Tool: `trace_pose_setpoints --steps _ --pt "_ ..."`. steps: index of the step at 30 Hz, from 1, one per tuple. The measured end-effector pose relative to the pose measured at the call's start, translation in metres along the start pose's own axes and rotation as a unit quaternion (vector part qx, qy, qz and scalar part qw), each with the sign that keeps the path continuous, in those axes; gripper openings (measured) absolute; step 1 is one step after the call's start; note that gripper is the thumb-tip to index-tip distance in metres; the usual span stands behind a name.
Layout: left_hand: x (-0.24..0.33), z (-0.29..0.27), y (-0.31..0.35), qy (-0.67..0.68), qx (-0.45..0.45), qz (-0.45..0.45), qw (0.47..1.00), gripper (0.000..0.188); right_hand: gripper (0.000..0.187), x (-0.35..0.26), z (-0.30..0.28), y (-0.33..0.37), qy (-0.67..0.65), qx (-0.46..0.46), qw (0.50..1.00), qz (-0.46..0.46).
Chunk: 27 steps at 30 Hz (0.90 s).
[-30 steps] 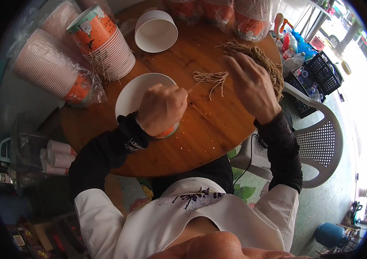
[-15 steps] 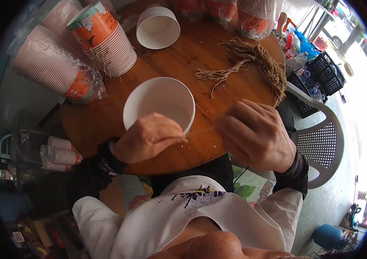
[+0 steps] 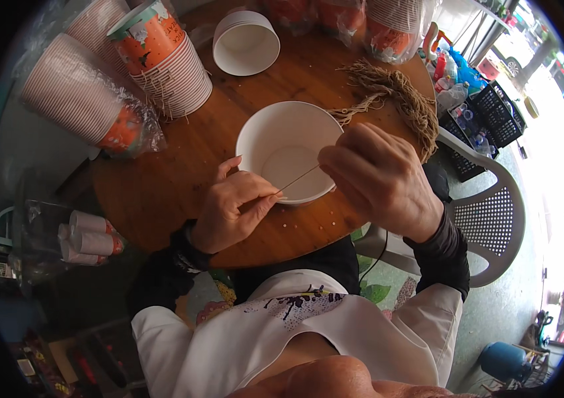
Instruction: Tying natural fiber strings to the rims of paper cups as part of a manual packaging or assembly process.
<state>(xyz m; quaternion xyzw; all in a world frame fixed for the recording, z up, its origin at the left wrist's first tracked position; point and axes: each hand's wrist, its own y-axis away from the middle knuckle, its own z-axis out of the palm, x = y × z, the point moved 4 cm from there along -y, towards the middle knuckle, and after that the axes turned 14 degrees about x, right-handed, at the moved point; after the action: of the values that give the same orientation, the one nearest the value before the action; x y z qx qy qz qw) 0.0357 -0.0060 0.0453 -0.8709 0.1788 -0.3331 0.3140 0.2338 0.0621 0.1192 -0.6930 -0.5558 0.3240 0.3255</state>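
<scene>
A thin tan string [image 3: 299, 179] runs taut between my two hands, over the near rim of a white paper bucket [image 3: 255, 142]. My left hand [image 3: 237, 202] pinches one end between thumb and forefinger, close to the bucket's near left rim. With fingers curled, my right hand [image 3: 378, 179] grips the other end at the bucket's right side, higher up. The bucket stands tilted, its open mouth turned toward me. Behind it to the right lies a loose bundle of tan strings [image 3: 404, 109], partly hidden by the bucket and my right hand.
Stacked orange-and-white paper buckets [image 3: 169, 66] stand at the far left beside plastic-wrapped stacks [image 3: 73, 89]. More white buckets [image 3: 247, 43] sit at the back of the round wooden table [image 3: 163, 179]. A grey plastic chair [image 3: 487, 219] and black crates [image 3: 494, 119] are on the right.
The bucket has shifted right and slightly away from me. My left hand has moved right, and my right hand has risen a little, so the string now slants across the bucket's near side.
</scene>
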Motion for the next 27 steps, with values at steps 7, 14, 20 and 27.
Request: trace_pose_setpoints --steps 7,14,20,27 --pt "-0.009 0.013 0.007 0.02 0.024 0.027 0.999 0.004 0.017 0.029 -0.011 0.001 0.022 0.031 0.999 0.009" --pt "-0.027 -0.007 -0.013 -0.057 -0.039 0.115 0.991 0.013 0.009 0.082 -0.021 0.058 0.133 -0.052 0.98 0.141" --pt "-0.06 -0.03 -0.018 -0.079 -0.062 0.112 0.989 0.027 0.014 0.116 -0.04 0.107 0.175 0.016 0.92 0.351" --pt "-0.068 -0.043 -0.023 -0.045 -0.12 0.126 0.984 0.027 0.02 0.114 -0.006 0.117 -0.417 0.314 0.68 0.515"
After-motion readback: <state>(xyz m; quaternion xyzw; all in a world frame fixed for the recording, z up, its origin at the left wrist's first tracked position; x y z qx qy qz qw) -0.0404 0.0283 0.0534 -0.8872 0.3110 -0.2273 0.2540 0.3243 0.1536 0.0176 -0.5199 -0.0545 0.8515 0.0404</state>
